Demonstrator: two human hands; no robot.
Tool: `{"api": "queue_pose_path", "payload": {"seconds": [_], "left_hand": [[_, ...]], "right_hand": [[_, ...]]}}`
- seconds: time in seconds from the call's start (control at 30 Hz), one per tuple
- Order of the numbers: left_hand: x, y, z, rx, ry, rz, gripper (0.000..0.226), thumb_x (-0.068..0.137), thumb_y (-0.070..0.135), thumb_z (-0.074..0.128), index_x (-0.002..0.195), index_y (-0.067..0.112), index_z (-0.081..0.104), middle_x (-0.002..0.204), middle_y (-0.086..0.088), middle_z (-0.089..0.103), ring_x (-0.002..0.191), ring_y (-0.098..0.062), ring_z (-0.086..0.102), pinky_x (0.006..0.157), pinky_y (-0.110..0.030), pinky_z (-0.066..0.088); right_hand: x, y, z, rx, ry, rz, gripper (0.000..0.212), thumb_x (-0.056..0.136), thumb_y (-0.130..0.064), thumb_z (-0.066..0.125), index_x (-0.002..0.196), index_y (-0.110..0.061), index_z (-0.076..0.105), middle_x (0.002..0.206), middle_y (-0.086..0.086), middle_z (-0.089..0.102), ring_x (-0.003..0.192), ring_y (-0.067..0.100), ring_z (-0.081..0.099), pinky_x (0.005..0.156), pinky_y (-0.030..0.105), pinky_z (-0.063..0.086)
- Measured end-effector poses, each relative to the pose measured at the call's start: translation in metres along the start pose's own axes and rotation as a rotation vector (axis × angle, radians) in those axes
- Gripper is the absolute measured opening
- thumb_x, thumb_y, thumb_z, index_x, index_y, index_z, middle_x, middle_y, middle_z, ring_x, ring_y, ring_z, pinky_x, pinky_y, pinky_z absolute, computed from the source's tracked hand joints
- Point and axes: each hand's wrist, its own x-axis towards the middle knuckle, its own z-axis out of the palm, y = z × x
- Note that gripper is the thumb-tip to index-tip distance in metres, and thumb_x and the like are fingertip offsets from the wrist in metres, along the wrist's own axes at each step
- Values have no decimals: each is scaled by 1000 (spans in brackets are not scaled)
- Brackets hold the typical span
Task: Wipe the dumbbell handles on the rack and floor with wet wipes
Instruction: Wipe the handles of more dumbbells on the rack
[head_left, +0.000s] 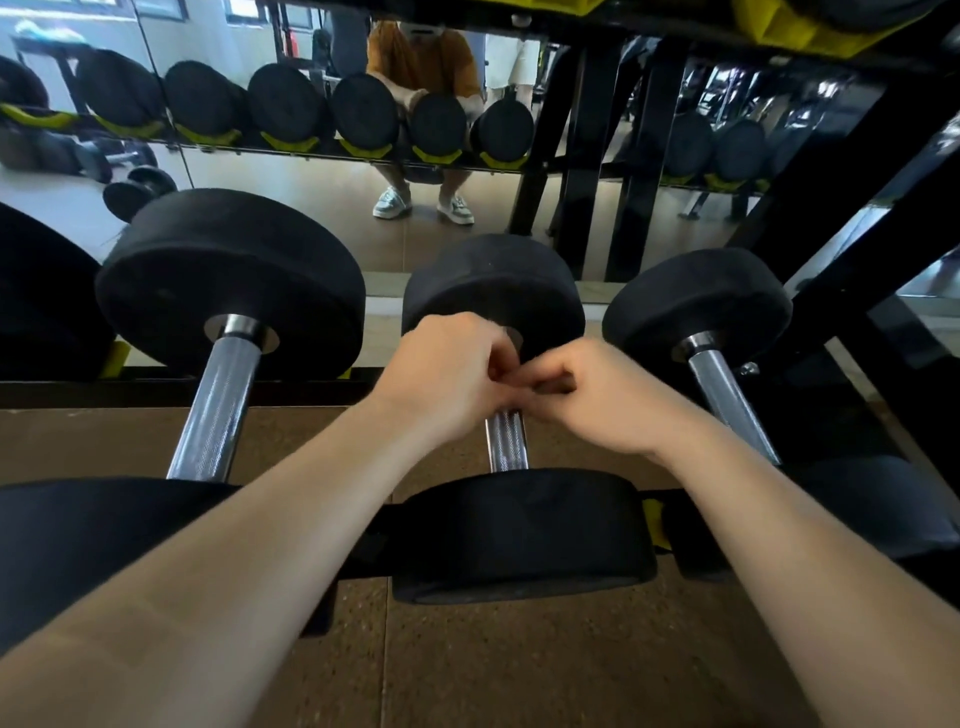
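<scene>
— Talk me through it: where's the work?

— Dead centre. The middle dumbbell (519, 535) lies on the rack (852, 171), and its knurled chrome handle (506, 441) runs from 6 towards 12 o'clock. Both my hands are on the handle's far end.

— Grips?

— My left hand (449, 374) has its fingers curled round the bar near the far head. My right hand (602, 400) comes in from 3 o'clock with its fingertips pinched tight against the left ones. Motion blur there, so I cannot tell what they pinch.

— Neighbours?

— Left dumbbell (228, 280) at 9 o'clock and right dumbbell (696, 306) at 3, both untouched. At 12, the mirror (311, 208) shows more black heads.
</scene>
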Motion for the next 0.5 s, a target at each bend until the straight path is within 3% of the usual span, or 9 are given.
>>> {"api": "queue_pose_path", "payload": {"seconds": [0.1, 0.17, 0.27, 0.37, 0.43, 0.5], "left_hand": [[2, -1, 5, 36, -4, 29, 24, 75, 46, 76, 92, 30, 71, 87, 10, 65, 82, -9, 61, 73, -30, 52], [6, -4, 9, 29, -4, 27, 13, 81, 41, 73, 90, 32, 70, 86, 11, 63, 82, -9, 60, 70, -27, 49], [17, -9, 14, -63, 117, -15, 3, 89, 28, 66, 89, 31, 67, 86, 12, 62, 79, -4, 58, 62, -16, 42], [18, -10, 17, -37, 182, -30, 12, 93, 28, 61, 102, 29, 69, 92, 10, 66, 84, -6, 59, 71, -21, 44], [18, -10, 14, 94, 126, 78, 23, 97, 31, 54, 117, 31, 65, 106, 8, 68, 94, -10, 61, 77, -24, 46], [19, -10, 9, 204, 74, 142, 25, 97, 31, 54, 120, 31, 63, 111, 9, 68, 100, -10, 61, 78, -22, 42]], "right_hand": [[-7, 4, 1, 276, 93, 63, 21, 83, -5, 70, 89, -25, 73, 87, -4, 74, 85, 6, 70, 81, 27, 58], [-13, 9, 11, 306, 249, 71, 17, 84, -8, 71, 92, -23, 74, 87, -5, 74, 85, 5, 70, 81, 29, 58], [-43, 7, 17, 229, 399, -61, 12, 89, -27, 64, 98, -31, 71, 93, -17, 70, 94, -4, 63, 81, 11, 49], [-79, 2, 25, 188, 261, -236, 31, 93, -48, 51, 115, -31, 67, 111, -20, 63, 110, 1, 58, 87, 14, 45], [-91, 6, 35, -15, 190, -333, 45, 97, -54, 41, 133, -32, 55, 130, -21, 52, 124, 3, 49, 97, 26, 45], [-97, 10, 39, -128, 185, -388, 50, 100, -52, 37, 143, -27, 45, 143, -15, 44, 134, 6, 39, 101, 39, 44]]}}
